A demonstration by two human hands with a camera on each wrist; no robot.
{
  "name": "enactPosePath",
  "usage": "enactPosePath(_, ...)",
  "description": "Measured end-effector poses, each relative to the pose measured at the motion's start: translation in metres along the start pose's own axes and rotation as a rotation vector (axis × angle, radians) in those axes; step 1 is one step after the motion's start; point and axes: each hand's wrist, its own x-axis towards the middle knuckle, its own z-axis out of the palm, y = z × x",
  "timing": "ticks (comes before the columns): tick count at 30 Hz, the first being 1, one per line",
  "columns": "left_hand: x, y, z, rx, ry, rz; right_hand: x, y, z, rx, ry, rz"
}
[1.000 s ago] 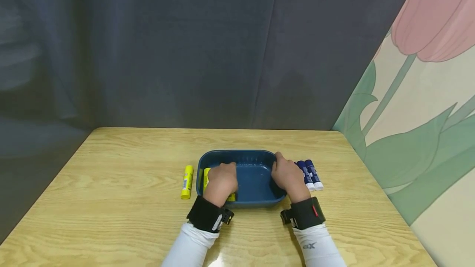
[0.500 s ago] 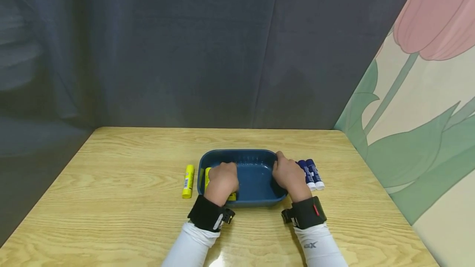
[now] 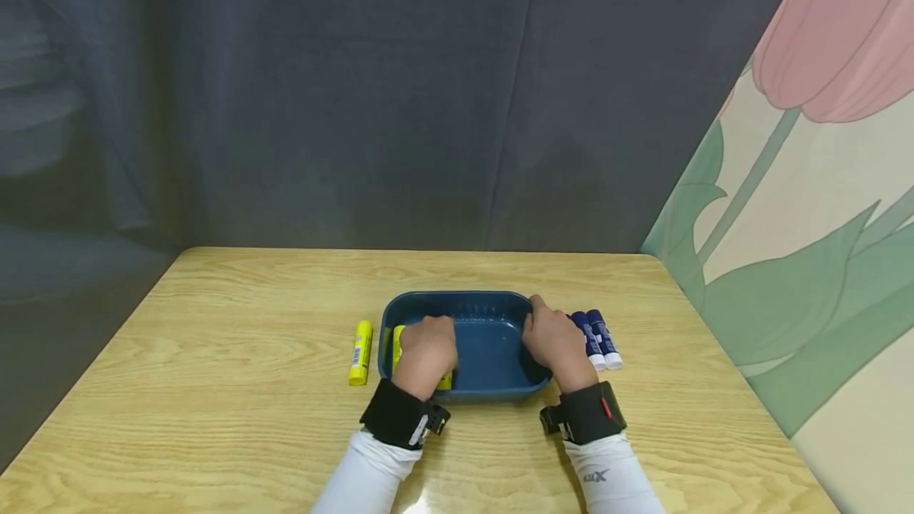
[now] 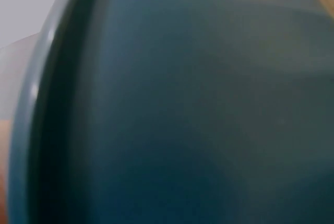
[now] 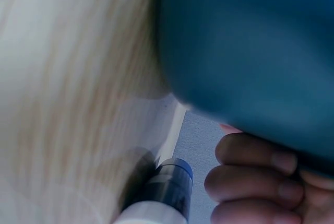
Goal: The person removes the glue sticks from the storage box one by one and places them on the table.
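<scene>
A dark blue plastic bin [image 3: 493,347] stands on the table in the head view and fills most of both wrist views. My left hand [image 3: 428,349] reaches down into its left side over yellow glue sticks [image 3: 397,342]; the fingertips are hidden, so whether they hold one cannot be told. My right hand [image 3: 555,338] grips the bin's right rim, and its curled fingers [image 5: 250,182] show against the outer wall in the right wrist view. Another yellow glue stick [image 3: 360,352] lies left of the bin. Blue glue sticks with white ends [image 3: 604,339] lie just right of my right hand.
The wooden table [image 3: 250,387] extends around the bin on all sides. A dark curtain [image 3: 400,101] hangs behind it, and a wall with a painted tulip [image 3: 828,46] rises at the right. Each wrist wears a black strap [image 3: 593,411] with a small camera.
</scene>
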Motion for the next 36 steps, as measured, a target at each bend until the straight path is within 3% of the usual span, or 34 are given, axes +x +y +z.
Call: enactPosePath(36,0.0015,-0.0020,-0.0026,-0.001,0.012,0.007,0.0017,-0.0001,-0.0008,-0.002,0.000,0.002)
